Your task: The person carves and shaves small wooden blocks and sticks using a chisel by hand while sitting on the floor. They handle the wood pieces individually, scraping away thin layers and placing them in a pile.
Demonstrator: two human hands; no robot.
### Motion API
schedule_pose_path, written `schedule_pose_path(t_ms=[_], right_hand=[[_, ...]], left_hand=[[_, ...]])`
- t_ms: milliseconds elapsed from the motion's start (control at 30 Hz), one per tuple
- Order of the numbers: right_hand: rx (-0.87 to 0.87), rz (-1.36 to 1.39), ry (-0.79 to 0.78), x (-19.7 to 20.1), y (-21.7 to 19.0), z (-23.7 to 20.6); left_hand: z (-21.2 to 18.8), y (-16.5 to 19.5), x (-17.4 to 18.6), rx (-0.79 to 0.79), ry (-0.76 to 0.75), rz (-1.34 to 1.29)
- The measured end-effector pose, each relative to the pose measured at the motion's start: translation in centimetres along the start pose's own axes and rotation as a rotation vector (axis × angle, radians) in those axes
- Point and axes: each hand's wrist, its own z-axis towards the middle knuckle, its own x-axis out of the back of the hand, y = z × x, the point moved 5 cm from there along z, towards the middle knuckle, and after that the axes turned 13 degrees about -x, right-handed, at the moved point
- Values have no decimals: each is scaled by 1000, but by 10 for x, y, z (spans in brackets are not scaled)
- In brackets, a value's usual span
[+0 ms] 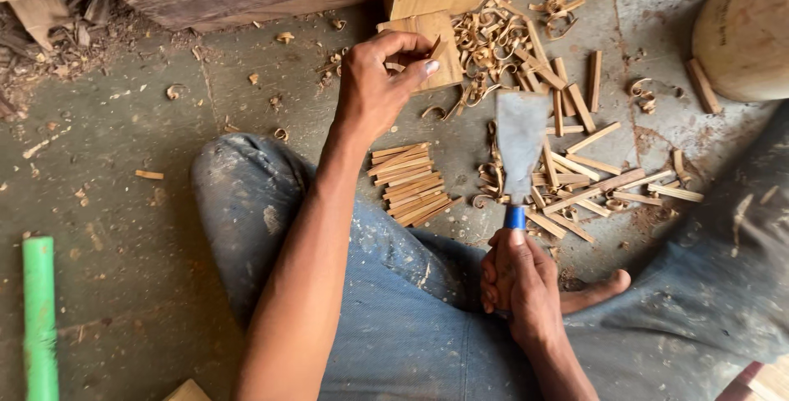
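Mid-split here: my left hand (380,80) pinches a thin wood sliver (435,46) on the chopping block (427,48), right hand (518,282) clenches the broad chisel (521,142) over the floor, next move probably needs careful blade alignment.

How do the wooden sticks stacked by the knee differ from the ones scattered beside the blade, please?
The stacked sticks lie side by side in one tidy pile; the scattered sticks point every way, mixed with curled shavings. The stacked ones look alike in length; the scattered ones vary. The blade, held by the right hand, overlaps the scattered ones only. Both are pale cut wood on the floor.
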Motion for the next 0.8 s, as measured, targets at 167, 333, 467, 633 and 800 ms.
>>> schedule_pose_path(t_ms=[167, 333, 467, 633, 800], right_hand=[[-5, -85, -28, -4, 2, -4], [-22, -119, -5, -4, 2, -3], [-7, -212, 38, -6, 2, -3], [107, -379, 22, -18, -7, -11], [65, -513, 53, -33, -14, -11]], left_hand=[[3, 7, -5, 115, -22, -114], [0, 0, -2, 342, -13, -51], [5, -8, -2, 423, 0, 109], [19, -33, -6, 505, 69, 65], [20, -38, -5, 475, 93, 20]])
